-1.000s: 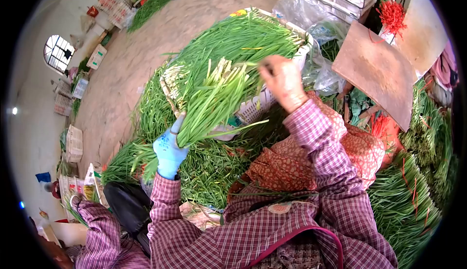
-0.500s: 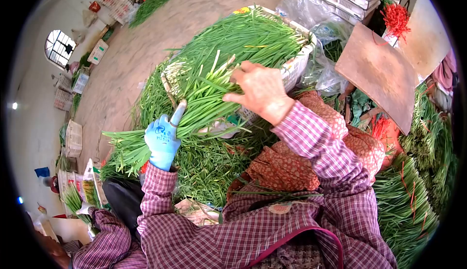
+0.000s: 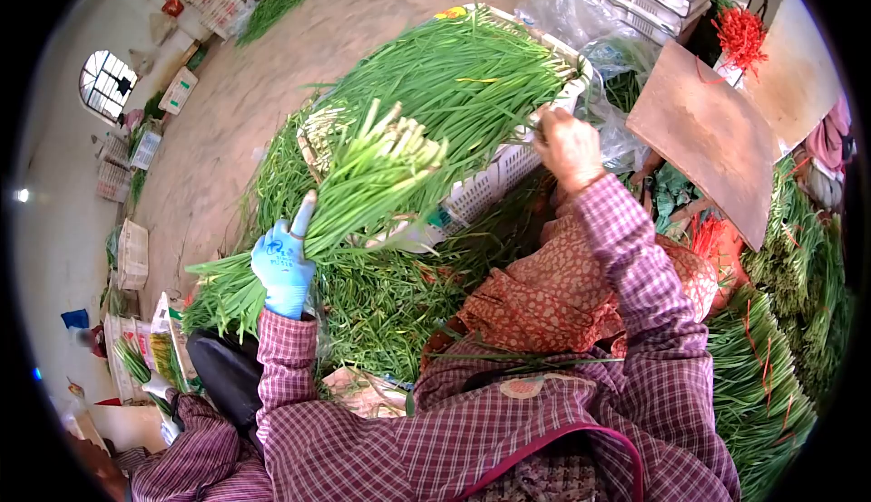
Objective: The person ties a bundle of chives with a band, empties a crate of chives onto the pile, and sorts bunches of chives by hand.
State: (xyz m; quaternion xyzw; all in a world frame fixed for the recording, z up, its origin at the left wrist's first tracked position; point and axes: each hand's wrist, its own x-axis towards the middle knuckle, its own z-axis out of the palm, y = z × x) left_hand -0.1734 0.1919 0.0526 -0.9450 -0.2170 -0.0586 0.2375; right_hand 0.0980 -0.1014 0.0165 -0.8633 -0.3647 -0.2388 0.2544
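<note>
The likeliest trouble is with the loose bunch of green stalks (image 3: 386, 162), which lies over the near left part of the white crate (image 3: 494, 180). No tie shows around it and only one hand carries it, so a slackened grip could let stalks slide out and mix with the greens in the crate (image 3: 445, 71) just beneath. The pale ends point far and right and stand unevenly; a knock against the crate could push them further out of line. The long leaves trail left past the wrist, and could snag on or drop among the loose leaves (image 3: 390, 307) heaped on the near side. Squeezing too hard could bruise the soft leaves.

The left hand (image 3: 283, 262), in a blue glove, is closed around the leafy part of the bunch, one digit stretched up along the stalks; the curled fingers are mostly hidden underneath. The right hand (image 3: 570, 148), bare, is apart from the bunch, by the near right side of the crate, its fingers bent inward. Its fingertips are too unclear to tell whether they pinch a stalk or touch the crate's rim. Below that forearm lies a red flowered cloth (image 3: 544, 289).
</note>
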